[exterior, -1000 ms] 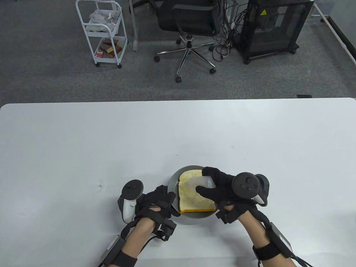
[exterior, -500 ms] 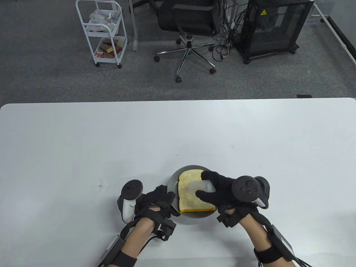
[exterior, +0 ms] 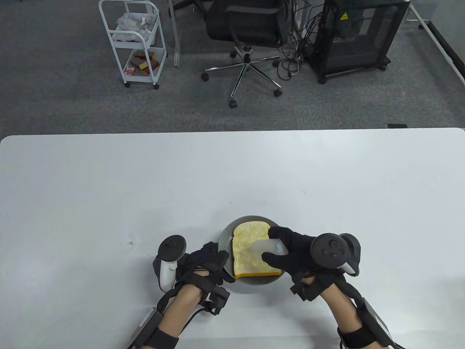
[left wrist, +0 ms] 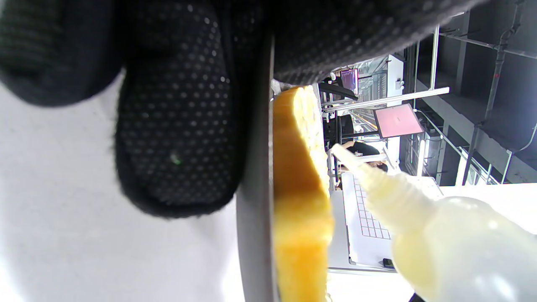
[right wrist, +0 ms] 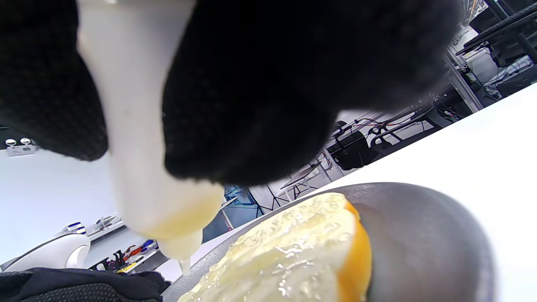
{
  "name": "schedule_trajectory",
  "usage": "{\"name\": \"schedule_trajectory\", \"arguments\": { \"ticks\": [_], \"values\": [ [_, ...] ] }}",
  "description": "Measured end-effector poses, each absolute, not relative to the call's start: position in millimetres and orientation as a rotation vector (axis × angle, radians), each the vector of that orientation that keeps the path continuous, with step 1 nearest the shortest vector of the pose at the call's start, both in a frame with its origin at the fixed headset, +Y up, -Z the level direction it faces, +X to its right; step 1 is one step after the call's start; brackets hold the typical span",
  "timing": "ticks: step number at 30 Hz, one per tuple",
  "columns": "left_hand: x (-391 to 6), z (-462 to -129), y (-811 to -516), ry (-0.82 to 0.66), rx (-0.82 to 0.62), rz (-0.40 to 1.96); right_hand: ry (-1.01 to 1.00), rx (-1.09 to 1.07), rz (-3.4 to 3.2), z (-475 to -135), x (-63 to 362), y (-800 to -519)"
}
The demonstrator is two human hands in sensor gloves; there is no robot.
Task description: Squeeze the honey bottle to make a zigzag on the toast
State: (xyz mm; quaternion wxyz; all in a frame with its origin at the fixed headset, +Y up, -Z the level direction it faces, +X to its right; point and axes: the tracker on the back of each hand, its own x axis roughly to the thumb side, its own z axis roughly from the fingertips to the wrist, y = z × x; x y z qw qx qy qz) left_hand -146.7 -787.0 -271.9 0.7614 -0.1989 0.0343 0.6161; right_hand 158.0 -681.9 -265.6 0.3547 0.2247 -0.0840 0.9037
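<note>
A slice of toast (exterior: 250, 251) with glossy honey on top lies on a grey plate (exterior: 227, 232) near the table's front edge. My right hand (exterior: 290, 251) grips a translucent honey bottle (exterior: 268, 247), tilted with its nozzle pointing left and down over the toast's middle. In the right wrist view the bottle (right wrist: 138, 126) hangs nozzle-down just above the toast (right wrist: 293, 251). My left hand (exterior: 207, 263) holds the plate's left rim; in the left wrist view its fingers (left wrist: 180, 126) press against the plate's edge (left wrist: 256, 209), with the toast (left wrist: 302, 201) and bottle (left wrist: 440, 239) beyond.
The white table (exterior: 145, 181) stretches wide around the plate. Past its far edge stand a white cart (exterior: 132, 40), an office chair (exterior: 250, 32) and a black cabinet (exterior: 359, 36) on the carpet.
My right hand has moved the bottle right and toward me across the toast, after a small shift left. The left hand and plate have stayed put.
</note>
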Motion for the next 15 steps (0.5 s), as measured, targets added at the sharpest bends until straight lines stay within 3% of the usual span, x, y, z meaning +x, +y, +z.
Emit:
{"name": "schedule_trajectory", "arguments": {
  "ticks": [15],
  "values": [
    [-148,-272,-787,0.077,-0.429,1.347,-0.217,0.528,2.360,-263,185,-675]
  ]
}}
